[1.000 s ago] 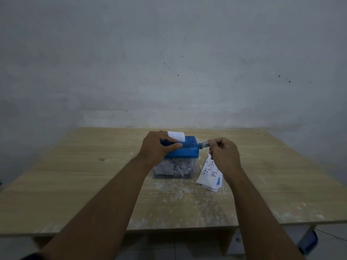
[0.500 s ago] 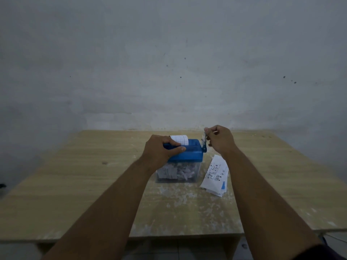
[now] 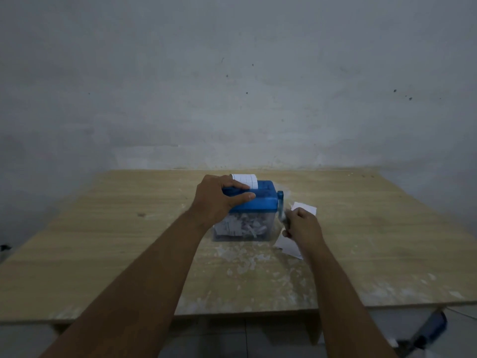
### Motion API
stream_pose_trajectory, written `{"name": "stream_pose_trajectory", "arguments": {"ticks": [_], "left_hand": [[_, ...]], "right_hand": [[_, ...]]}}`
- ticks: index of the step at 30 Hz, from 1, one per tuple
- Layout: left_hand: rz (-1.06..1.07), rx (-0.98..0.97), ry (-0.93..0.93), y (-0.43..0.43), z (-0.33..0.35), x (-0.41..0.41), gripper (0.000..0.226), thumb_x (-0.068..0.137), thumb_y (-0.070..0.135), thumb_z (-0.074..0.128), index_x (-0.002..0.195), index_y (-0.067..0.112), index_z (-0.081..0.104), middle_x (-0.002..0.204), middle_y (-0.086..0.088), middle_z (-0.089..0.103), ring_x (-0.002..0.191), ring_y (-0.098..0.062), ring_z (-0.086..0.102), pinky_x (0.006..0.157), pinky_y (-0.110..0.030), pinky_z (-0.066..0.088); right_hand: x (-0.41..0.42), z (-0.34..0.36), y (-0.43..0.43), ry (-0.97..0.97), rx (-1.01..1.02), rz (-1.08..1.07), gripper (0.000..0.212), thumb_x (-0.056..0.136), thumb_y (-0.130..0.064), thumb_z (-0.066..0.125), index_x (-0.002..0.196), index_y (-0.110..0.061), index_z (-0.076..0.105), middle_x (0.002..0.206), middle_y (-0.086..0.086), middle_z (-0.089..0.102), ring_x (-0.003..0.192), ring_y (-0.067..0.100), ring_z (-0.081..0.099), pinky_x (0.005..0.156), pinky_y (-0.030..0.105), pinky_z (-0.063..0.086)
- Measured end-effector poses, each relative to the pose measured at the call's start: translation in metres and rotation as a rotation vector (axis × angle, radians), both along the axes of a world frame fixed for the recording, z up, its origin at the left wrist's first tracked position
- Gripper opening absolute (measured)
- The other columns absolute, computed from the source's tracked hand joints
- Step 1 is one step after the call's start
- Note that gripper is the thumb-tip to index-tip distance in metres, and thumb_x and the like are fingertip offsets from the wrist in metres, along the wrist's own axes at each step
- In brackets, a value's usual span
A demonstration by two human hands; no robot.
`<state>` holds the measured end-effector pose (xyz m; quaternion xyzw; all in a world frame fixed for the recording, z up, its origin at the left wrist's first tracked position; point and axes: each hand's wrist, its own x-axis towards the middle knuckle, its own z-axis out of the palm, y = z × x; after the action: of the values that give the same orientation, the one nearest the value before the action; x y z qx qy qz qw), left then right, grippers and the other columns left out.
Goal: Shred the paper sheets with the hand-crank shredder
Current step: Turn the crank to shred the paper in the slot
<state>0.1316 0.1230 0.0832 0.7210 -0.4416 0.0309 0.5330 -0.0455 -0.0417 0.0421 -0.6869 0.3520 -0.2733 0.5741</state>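
A small shredder with a blue lid [image 3: 260, 200] and a clear bin [image 3: 241, 229] full of white shreds stands mid-table. My left hand [image 3: 219, 198] presses down on the lid's left side, gripping it. A white gridded paper sheet [image 3: 245, 180] sticks up out of the slot behind my fingers. My right hand [image 3: 300, 226] is closed around the crank handle [image 3: 280, 206] on the shredder's right side, with the crank pointing down. Loose paper sheets [image 3: 289, 246] lie on the table under and behind my right hand.
The wooden table [image 3: 103, 241] carries scattered white paper dust in front of the shredder. A grey wall rises right behind the table's far edge. A dark blue object [image 3: 431, 329] lies on the floor at lower right.
My right hand has swung the crank from the top of its turn down to the bottom. The paper sheet in the slot sits slightly lower. My left hand has stayed on the lid.
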Motion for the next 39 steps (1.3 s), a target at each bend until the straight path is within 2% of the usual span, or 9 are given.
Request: {"name": "stream_pose_trajectory", "arguments": {"ticks": [5,9,12,18,23,26,30,34,39], "left_hand": [[-0.020,-0.006,-0.039,0.001,0.002,-0.001,0.032,0.078,0.048,0.089,0.103,0.028,0.087,0.097,0.013,0.077,0.089,-0.003,0.070,0.069,-0.013,0.054],[-0.009,0.031,-0.025,0.002,0.004,-0.001,0.028,0.076,0.052,0.089,0.097,0.034,0.086,0.094,0.016,0.074,0.088,-0.001,0.066,0.067,-0.009,0.047],[-0.014,0.060,0.017,0.003,0.006,0.000,0.027,0.079,0.046,0.089,0.101,0.032,0.085,0.100,0.022,0.073,0.093,0.010,0.064,0.071,-0.004,0.047],[-0.056,0.075,0.120,0.005,0.007,0.002,0.028,0.076,0.046,0.091,0.100,0.033,0.086,0.100,0.015,0.079,0.090,-0.002,0.072,0.071,-0.013,0.056],[-0.060,0.056,0.111,0.006,0.007,0.000,0.025,0.078,0.041,0.092,0.099,0.031,0.086,0.097,0.017,0.078,0.088,0.003,0.070,0.068,-0.010,0.052],[-0.066,0.042,0.109,0.007,0.007,-0.004,0.023,0.079,0.039,0.092,0.099,0.029,0.086,0.100,0.015,0.078,0.089,0.005,0.069,0.067,-0.008,0.052],[-0.087,0.012,0.108,0.008,0.005,-0.004,0.020,0.081,0.037,0.090,0.099,0.030,0.086,0.100,0.017,0.078,0.092,0.004,0.071,0.070,-0.010,0.054],[-0.089,0.016,0.074,0.008,0.004,-0.004,0.021,0.082,0.040,0.090,0.102,0.034,0.085,0.107,0.019,0.078,0.101,0.004,0.071,0.078,-0.011,0.056],[-0.101,0.053,0.121,0.006,0.005,-0.005,0.018,0.082,0.038,0.090,0.098,0.036,0.085,0.108,0.024,0.074,0.099,0.012,0.067,0.077,-0.009,0.055]], "right_hand": [[-0.029,0.030,0.017,-0.094,-0.104,-0.007,0.024,0.103,-0.021,0.062,0.086,-0.006,0.070,0.064,0.003,0.066,0.058,0.016,0.059,0.067,0.038,0.052],[-0.030,0.064,0.011,-0.162,-0.190,0.050,0.015,0.104,-0.016,0.062,0.096,-0.010,0.073,0.071,0.002,0.071,0.063,0.016,0.063,0.069,0.034,0.058],[-0.017,0.082,0.000,-0.124,-0.243,0.067,0.015,0.105,-0.019,0.062,0.098,-0.011,0.073,0.074,0.003,0.072,0.065,0.016,0.065,0.071,0.034,0.059],[0.012,0.101,-0.028,-0.087,-0.305,0.137,0.027,0.105,-0.033,0.063,0.100,-0.008,0.071,0.080,0.007,0.073,0.064,0.013,0.064,0.068,0.030,0.059],[0.045,0.087,-0.046,-0.094,-0.210,0.081,0.028,0.102,-0.032,0.069,0.092,-0.006,0.069,0.086,0.010,0.070,0.072,0.017,0.063,0.062,0.026,0.056],[0.051,0.062,-0.048,0.028,-0.166,0.098,0.024,0.103,-0.028,0.067,0.089,-0.008,0.066,0.091,0.012,0.070,0.079,0.021,0.066,0.063,0.029,0.056],[0.039,0.021,-0.040,0.098,0.009,0.092,0.030,0.106,-0.025,0.059,0.095,0.000,0.069,0.089,0.017,0.066,0.073,0.023,0.060,0.068,0.032,0.057],[0.017,0.000,-0.018,0.122,-0.044,0.006,0.031,0.106,-0.032,0.060,0.088,-0.009,0.071,0.081,0.011,0.069,0.068,0.021,0.063,0.069,0.037,0.056],[-0.014,0.004,0.004,0.082,-0.113,-0.033,0.034,0.103,-0.034,0.063,0.081,-0.010,0.073,0.068,0.009,0.071,0.066,0.025,0.067,0.081,0.047,0.060]]}}
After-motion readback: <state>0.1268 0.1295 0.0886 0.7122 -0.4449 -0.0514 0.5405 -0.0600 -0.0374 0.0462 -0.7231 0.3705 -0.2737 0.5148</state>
